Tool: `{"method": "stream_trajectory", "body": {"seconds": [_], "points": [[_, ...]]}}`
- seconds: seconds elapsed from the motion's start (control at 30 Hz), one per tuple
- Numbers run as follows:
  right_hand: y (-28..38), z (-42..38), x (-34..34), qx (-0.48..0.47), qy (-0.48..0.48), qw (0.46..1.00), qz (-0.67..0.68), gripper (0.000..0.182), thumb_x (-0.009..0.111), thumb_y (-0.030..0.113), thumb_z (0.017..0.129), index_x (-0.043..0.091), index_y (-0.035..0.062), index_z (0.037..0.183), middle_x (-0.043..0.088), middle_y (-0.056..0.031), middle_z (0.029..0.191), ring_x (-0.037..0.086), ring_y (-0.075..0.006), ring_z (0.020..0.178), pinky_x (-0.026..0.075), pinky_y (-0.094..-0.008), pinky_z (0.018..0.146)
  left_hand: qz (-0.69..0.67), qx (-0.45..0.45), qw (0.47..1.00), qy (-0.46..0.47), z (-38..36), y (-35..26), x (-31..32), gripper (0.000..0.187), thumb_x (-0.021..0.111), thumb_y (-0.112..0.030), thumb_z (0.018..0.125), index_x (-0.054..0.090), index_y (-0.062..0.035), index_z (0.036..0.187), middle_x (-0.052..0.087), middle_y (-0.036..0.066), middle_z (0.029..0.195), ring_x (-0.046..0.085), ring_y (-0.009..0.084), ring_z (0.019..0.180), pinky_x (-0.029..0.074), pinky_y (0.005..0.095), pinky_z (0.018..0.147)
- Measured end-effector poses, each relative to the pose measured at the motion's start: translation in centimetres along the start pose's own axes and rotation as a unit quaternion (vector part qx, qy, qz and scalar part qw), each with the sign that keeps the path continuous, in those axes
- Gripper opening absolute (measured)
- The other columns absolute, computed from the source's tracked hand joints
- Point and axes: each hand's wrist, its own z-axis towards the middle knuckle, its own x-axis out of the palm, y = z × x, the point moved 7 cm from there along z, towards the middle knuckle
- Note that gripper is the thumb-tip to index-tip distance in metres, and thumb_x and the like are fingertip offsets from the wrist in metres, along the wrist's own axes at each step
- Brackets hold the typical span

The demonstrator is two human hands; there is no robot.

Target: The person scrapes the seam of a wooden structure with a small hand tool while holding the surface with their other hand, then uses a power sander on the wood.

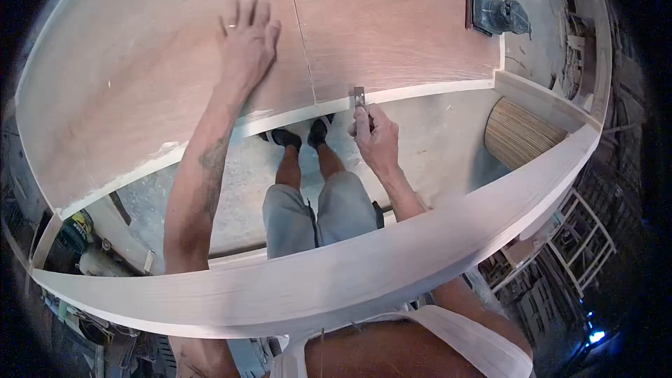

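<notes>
My left hand (246,45) rests on a large reddish-brown plywood panel (392,21), fingers spread, nothing held. A ring shows on one finger. A thin seam (297,21) runs down the panel just right of that hand. My right hand (376,136) is wrapped round a small scraper (359,96) with a narrow, flat metal blade pointing away from me. The blade overlaps the pale wooden edge strip (420,92) along the panel's near side. Most of the scraper's handle is hidden by my fingers.
A dusty power sander (493,12) sits at the panel's right edge. Close to my chest, a wide pale board (315,297) crosses the view. A ribbed tan cylinder (521,133) stands at right, and a dark container (75,229) with a green label at lower left.
</notes>
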Motion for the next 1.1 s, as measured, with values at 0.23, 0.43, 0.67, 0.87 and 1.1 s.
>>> {"method": "stream_trajectory", "body": {"seconds": [0.23, 0.43, 0.67, 0.87, 1.1], "points": [[0.3, 0.7, -2.0, -0.017, 0.008, 0.999, 0.032, 0.028, 0.054, 0.023, 0.098, 0.057, 0.0013, 0.081, 0.063, -0.0080, 0.059, 0.062, -0.0128, 0.053, 0.048, -0.0294, 0.052, -0.252, 0.417, 0.814, 0.316, -21.1, -14.5, 0.6, 0.047, 0.054, -0.034, 0.091, 0.058, -0.0027, 0.126, 0.047, 0.016, 0.141, 0.033, 0.0317, 0.139, 0.025, 0.0476, 0.115], [-0.6, 0.7, -2.3, -0.013, 0.020, 0.999, 0.046, 0.027, 0.054, 0.023, 0.097, 0.057, 0.0012, 0.081, 0.062, -0.0083, 0.059, 0.061, -0.0136, 0.053, 0.048, -0.0310, 0.051, 0.057, 0.227, 0.953, 0.192, -9.5, -6.6, 1.9, 0.050, 0.042, -0.037, 0.099, 0.038, -0.0222, 0.146, 0.033, 0.003, 0.153, 0.029, 0.0215, 0.142, 0.014, 0.0555, 0.116], [1.5, 1.4, -0.2, -0.050, 0.050, 0.997, -0.024, 0.025, 0.053, 0.020, 0.095, 0.059, -0.0012, 0.085, 0.062, -0.0182, 0.064, 0.064, -0.0306, 0.058, 0.048, -0.0402, 0.054, 0.001, 0.027, 0.996, 0.081, 0.5, -0.7, 1.3, 0.070, 0.052, -0.056, 0.090, 0.032, -0.0245, 0.149, 0.021, 0.005, 0.158, 0.014, 0.0333, 0.146, 0.000, 0.0732, 0.107], [4.8, 3.3, 3.0, -0.098, 0.085, 0.987, -0.094, 0.026, 0.051, 0.021, 0.094, 0.062, -0.0031, 0.091, 0.061, -0.0262, 0.071, 0.062, -0.0437, 0.070, 0.047, -0.0514, 0.066, -0.052, -0.024, 0.994, 0.090, 1.8, -0.3, 1.9, 0.101, 0.064, -0.067, 0.075, 0.021, -0.0182, 0.153, 0.014, 0.014, 0.159, 0.007, 0.0353, 0.147, -0.006, 0.0737, 0.104], [6.0, 4.5, 3.9, -0.112, 0.051, 0.981, -0.153, 0.027, 0.049, 0.020, 0.093, 0.064, -0.0022, 0.094, 0.062, -0.0261, 0.071, 0.063, -0.0441, 0.071, 0.049, -0.0523, 0.070, -0.050, -0.100, 0.990, 0.089, 2.4, 0.1, 2.1, 0.119, 0.072, -0.065, 0.065, 0.014, -0.0116, 0.153, 0.008, 0.019, 0.159, -0.003, 0.0396, 0.147, -0.006, 0.0739, 0.104]]}}
